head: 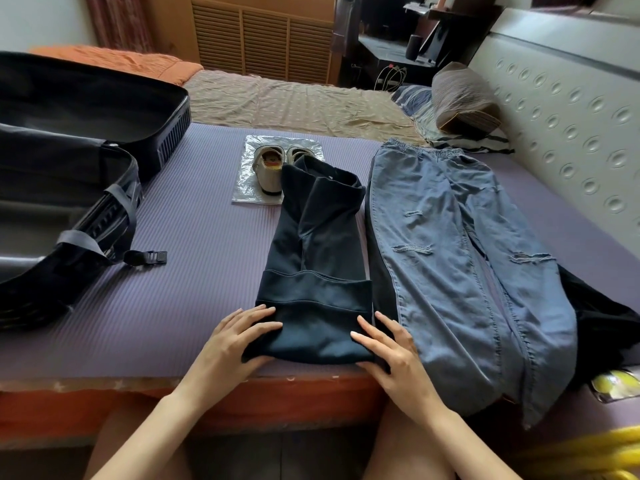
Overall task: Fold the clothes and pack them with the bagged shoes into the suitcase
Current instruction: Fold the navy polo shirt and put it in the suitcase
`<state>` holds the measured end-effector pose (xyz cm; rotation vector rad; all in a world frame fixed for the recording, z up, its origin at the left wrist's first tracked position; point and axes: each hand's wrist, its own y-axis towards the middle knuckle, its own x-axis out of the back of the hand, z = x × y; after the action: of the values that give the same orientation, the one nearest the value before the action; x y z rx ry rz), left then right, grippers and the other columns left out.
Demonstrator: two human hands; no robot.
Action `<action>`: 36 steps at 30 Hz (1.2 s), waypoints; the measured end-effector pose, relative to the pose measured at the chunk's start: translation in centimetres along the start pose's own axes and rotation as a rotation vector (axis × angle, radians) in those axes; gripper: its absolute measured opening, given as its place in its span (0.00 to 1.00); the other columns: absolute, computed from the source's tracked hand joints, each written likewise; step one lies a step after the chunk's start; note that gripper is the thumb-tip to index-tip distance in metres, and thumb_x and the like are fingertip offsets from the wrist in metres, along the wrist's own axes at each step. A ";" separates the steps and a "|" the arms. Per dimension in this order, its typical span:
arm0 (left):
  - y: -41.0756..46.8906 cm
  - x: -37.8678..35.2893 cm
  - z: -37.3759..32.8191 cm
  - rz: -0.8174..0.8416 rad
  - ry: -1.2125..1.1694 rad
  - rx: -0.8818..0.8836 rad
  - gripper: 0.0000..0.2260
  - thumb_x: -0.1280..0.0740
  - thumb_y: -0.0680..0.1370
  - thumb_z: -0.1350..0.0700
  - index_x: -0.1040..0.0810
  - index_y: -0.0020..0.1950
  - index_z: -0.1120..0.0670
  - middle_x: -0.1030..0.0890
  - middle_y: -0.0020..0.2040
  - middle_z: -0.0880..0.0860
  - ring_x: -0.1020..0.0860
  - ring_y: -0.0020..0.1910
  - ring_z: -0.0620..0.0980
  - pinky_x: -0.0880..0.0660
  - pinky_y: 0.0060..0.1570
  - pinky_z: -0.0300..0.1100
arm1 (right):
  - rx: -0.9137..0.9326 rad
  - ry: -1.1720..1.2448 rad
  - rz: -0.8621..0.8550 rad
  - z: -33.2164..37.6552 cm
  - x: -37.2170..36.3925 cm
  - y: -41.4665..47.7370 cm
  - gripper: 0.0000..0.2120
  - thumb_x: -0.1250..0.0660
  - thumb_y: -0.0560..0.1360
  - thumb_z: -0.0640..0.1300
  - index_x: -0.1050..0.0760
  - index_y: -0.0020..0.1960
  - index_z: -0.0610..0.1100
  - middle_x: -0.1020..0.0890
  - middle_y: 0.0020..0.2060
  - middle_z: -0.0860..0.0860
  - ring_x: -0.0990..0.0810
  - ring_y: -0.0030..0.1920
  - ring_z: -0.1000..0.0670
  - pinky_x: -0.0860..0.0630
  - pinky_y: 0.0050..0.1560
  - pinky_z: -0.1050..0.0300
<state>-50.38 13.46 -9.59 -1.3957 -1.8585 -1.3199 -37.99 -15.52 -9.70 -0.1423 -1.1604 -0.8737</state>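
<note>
Directly before you, at the near edge of the bed, the navy garment (317, 251) lies folded into a long narrow strip on the purple mat (194, 271). It runs away from you, and its near end is turned over into a thick fold. Your left hand (239, 341) takes the left corner of that fold: the fingers lie nearly straight across the top of the cloth, while the thumb tucks under the near edge, so the fold is pinched between them. Your right hand (384, 353) mirrors this at the right corner, fingers flat on top and thumb beneath the edge. The fold spans the gap between both hands.

Just beside your right hand, the blue ripped jeans (460, 258) lie spread flat, waistband far from you and the leg hems hanging over the near bed edge. Their left side touches the navy garment. A black garment (599, 320) shows from under their right side.

Beyond the far end of the navy garment sit the bagged shoes (273, 164), a pale pair in a clear plastic bag. The garment's far end overlaps the bag's right part.

Well to your left, the black suitcase (69, 161) lies open on the bed, its strap buckle (149, 258) resting on the mat.
</note>
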 end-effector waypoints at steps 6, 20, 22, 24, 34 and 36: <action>0.3 1.4 -0.8 -0.071 0.054 -0.044 0.20 0.48 0.81 0.41 0.21 0.60 0.46 0.21 0.59 0.42 0.25 0.61 0.38 0.39 0.70 0.43 | 0.151 0.017 -0.121 0.9 1.1 0.4 0.18 0.43 0.81 0.54 0.23 0.63 0.47 0.22 0.62 0.57 0.35 0.73 0.52 0.42 0.73 0.49; 6.5 8.5 -3.7 -0.165 -0.085 -0.041 0.19 0.48 0.79 0.36 0.23 0.50 0.46 0.20 0.36 0.42 0.23 0.36 0.42 0.30 0.35 0.28 | -0.013 0.310 -0.273 5.0 6.5 5.0 0.14 0.46 0.80 0.59 0.27 0.55 0.54 0.23 0.30 0.51 0.24 0.29 0.53 0.30 0.31 0.58; 9.6 8.3 -3.1 -0.152 -0.148 0.103 0.19 0.46 0.77 0.34 0.24 0.46 0.47 0.22 0.33 0.43 0.24 0.32 0.45 0.32 0.31 0.29 | -0.120 0.346 -0.283 5.0 6.7 8.3 0.10 0.44 0.80 0.56 0.27 0.51 0.52 0.28 0.28 0.50 0.30 0.28 0.54 0.33 0.31 0.57; 13.0 7.3 -1.9 -0.107 -0.257 0.264 0.16 0.42 0.78 0.39 0.24 0.44 0.49 0.23 0.34 0.45 0.25 0.34 0.43 0.33 0.33 0.30 | -0.280 0.421 -0.243 4.3 6.5 12.1 0.11 0.43 0.81 0.52 0.28 0.44 0.48 0.28 0.30 0.52 0.31 0.30 0.56 0.33 0.36 0.57; 11.6 1.6 0.3 -0.048 -0.630 0.839 0.29 0.33 0.76 0.48 0.38 0.73 0.54 0.26 0.59 0.52 0.27 0.56 0.48 0.31 0.54 0.41 | -0.664 0.471 -0.092 1.7 2.7 11.7 0.28 0.32 0.76 0.47 0.38 0.72 0.43 0.25 0.56 0.46 0.24 0.56 0.48 0.32 0.55 0.61; 10.4 0.9 -0.3 -0.111 -0.605 0.848 0.26 0.32 0.76 0.54 0.36 0.72 0.56 0.25 0.60 0.54 0.27 0.53 0.47 0.31 0.51 0.39 | -0.660 0.465 -0.090 2.0 1.9 10.0 0.29 0.30 0.74 0.44 0.37 0.72 0.44 0.26 0.57 0.49 0.24 0.57 0.48 0.29 0.58 0.57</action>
<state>-41.27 13.88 -4.39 -1.2632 -2.4622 -0.0220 -32.55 -8.73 -3.96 -0.4032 -0.4192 -1.2687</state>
